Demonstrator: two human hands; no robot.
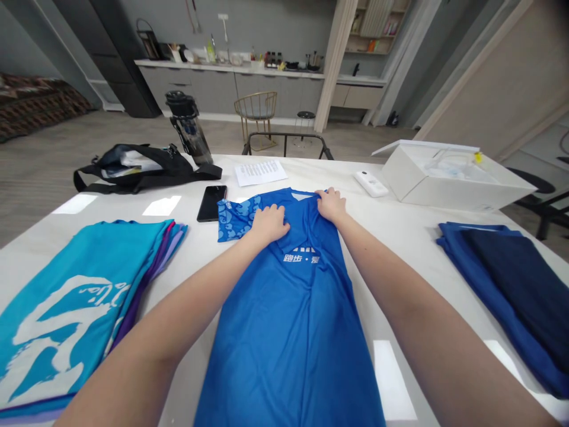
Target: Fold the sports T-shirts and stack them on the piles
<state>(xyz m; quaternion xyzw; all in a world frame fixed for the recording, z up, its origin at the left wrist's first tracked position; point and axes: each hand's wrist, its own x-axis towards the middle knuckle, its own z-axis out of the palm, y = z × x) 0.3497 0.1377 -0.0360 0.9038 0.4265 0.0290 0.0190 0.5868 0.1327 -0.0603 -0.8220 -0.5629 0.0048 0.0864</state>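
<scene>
The blue shirt (288,332) lies lengthwise on the white table (400,237), directly before the person, its lower end cut off by the bottom edge of the view. The left hand (270,224) rests on its upper part beside the patterned sleeve (237,220), fingers bent; whether they pinch cloth or only press cannot be told, as the palm side is hidden. The right hand (331,204) curls over the far corner by the collar, touching the fabric, but its fingertips are partly covered and the firmness of its hold cannot be made out. The opposite sleeve is not visible. Creases swallow part of the white print on the chest.

At the left, a teal stack of garments (57,279) runs out of frame, purple layers peeking from beneath; at the right, a dark blue stack (520,273) is cropped too. The writing on the paper (260,173) is too small to read. Contents of the white box (453,193) and black bag (169,161) show only partly.
</scene>
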